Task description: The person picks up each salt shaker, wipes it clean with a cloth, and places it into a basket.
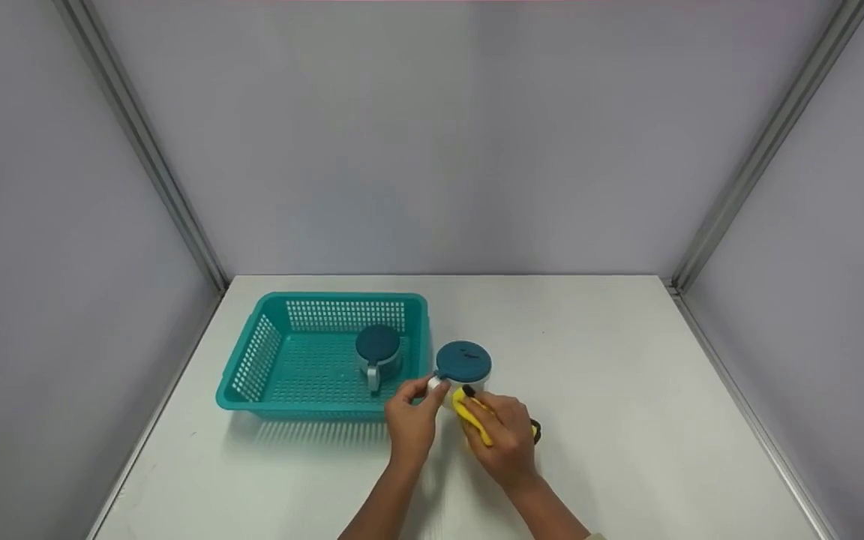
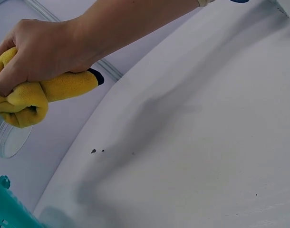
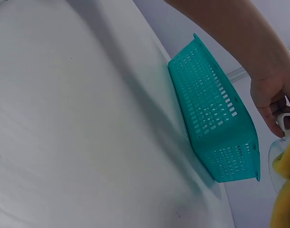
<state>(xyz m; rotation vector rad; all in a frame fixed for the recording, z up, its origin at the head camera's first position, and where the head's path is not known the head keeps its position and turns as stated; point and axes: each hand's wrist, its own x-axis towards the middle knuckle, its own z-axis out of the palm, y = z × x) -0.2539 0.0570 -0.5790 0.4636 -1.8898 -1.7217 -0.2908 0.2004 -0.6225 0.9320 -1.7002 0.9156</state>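
Observation:
My left hand (image 1: 411, 421) grips the white handle of a clear jar with a dark blue lid (image 1: 463, 360). The jar appears raised off the table in the wrist views, where its clear wall (image 2: 17, 141) shows partly. In my right hand (image 1: 511, 444) is a bunched yellow cloth (image 2: 69, 88) with dark edging, pressed against the jar's side. The right wrist view shows the left hand's fingers curled at the handle (image 3: 282, 122). The palm side of the right hand is hidden by the cloth.
A teal plastic basket (image 1: 319, 410) with perforated walls stands on the white table (image 1: 612, 390), left of the hands. Inside it, toward the right, is a similar lidded jar (image 1: 378, 343) with a grey-looking handle. Grey panels enclose the table at the back and sides.

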